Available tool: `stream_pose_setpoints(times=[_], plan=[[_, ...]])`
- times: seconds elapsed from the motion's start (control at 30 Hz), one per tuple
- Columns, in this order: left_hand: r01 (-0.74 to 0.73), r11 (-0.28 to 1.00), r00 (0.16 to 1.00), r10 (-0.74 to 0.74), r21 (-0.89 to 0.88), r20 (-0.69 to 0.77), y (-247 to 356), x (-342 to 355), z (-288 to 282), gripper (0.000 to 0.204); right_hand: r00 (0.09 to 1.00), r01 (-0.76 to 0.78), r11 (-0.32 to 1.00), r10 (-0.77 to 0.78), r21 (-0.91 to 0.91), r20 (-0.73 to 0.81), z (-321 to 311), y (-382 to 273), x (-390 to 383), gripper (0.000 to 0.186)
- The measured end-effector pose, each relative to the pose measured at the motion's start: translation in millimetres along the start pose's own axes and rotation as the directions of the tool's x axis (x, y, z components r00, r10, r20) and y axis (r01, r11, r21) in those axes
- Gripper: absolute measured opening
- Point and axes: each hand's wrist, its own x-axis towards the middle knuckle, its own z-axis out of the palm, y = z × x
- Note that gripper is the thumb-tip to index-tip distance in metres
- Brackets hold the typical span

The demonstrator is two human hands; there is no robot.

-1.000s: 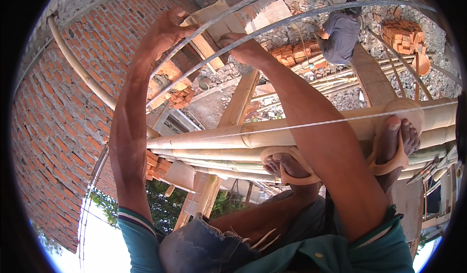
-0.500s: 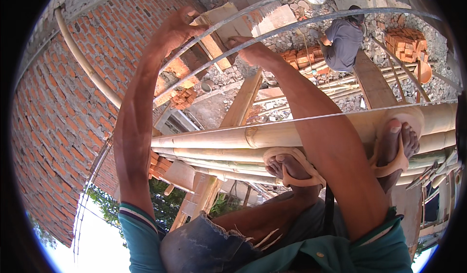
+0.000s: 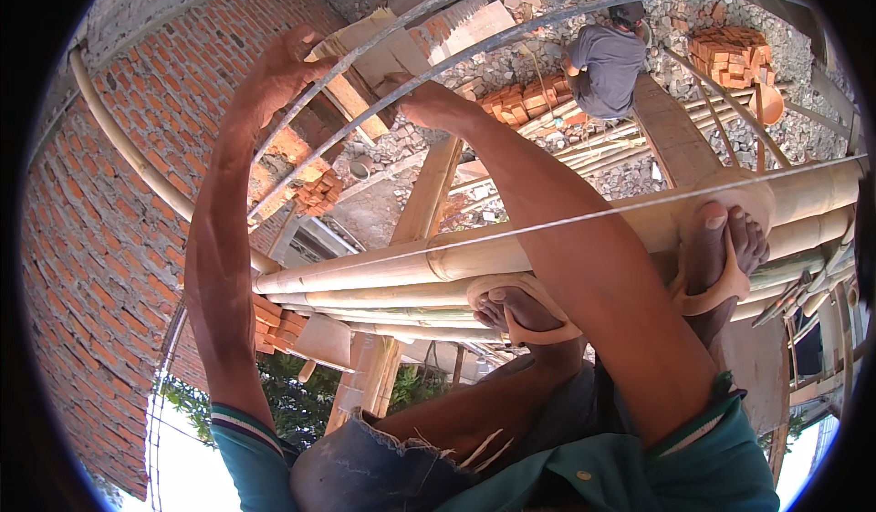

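Note:
Both my arms reach forward past two thin grey metal rods (image 3: 424, 67). My left hand (image 3: 272, 74) is curled at the left edge of a wooden board (image 3: 359, 109), thumb and fingers bent round it. On the board's right side my right hand (image 3: 431, 106) is closed, its fingertips partly hidden behind a rod. A flat, cement-stained panel (image 3: 388, 48) adjoins the board at its far end. My sandalled feet (image 3: 716, 256) stand on a row of bamboo poles (image 3: 365, 295). A taut white string (image 3: 566, 217) crosses over the poles.
A brick wall (image 3: 119, 266) rises on the left, with a bamboo pole (image 3: 123, 147) along it. Below, a person in grey (image 3: 610, 69) crouches among rubble, near stacked bricks (image 3: 730, 54) and an orange bowl (image 3: 769, 106). A plank (image 3: 673, 133) slopes down beside them.
The whole view has shifted and turned slightly, so the rods, bricks and poles sit further left. Both hands keep their places beside the board.

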Motion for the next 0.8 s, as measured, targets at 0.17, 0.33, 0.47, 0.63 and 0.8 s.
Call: stream_pose_setpoints(times=[0.17, 0.33, 0.47, 0.63, 0.8], plan=[[0.01, 0.988, 1.0, -0.007, -0.154, 0.018, -7.8, 5.9, 0.4, 0.044, 0.996, -0.083, 0.989, 0.079, 0.122, 0.034, -3.8, -9.9, -7.1, 0.058], [0.006, 0.996, 1.0, -0.006, -0.09, 0.003, -3.1, 2.6, -0.9, 0.045, 1.0, -0.023, 0.999, 0.024, 0.037, -0.005, 7.9, 3.9, 7.3, 0.048], [-0.002, 0.997, 0.999, -0.003, -0.082, -0.052, 7.6, -5.1, -1.2, 0.051, 0.945, 0.247, 0.855, -0.317, -0.457, -0.083, 22.2, 19.5, 17.4, 0.041], [-0.068, 0.991, 0.997, 0.064, -0.119, -0.032, 12.7, -8.2, -1.2, 0.06, 0.99, 0.065, 0.974, -0.09, -0.217, -0.11, 22.3, 24.9, 17.7, 0.048], [0.105, 0.968, 0.985, -0.07, -0.228, 0.156, -11.1, 3.2, -2.8, 0.063, 0.979, 0.008, 0.998, -0.021, -0.068, -0.203, 24.9, 15.7, 12.5, 0.034]])
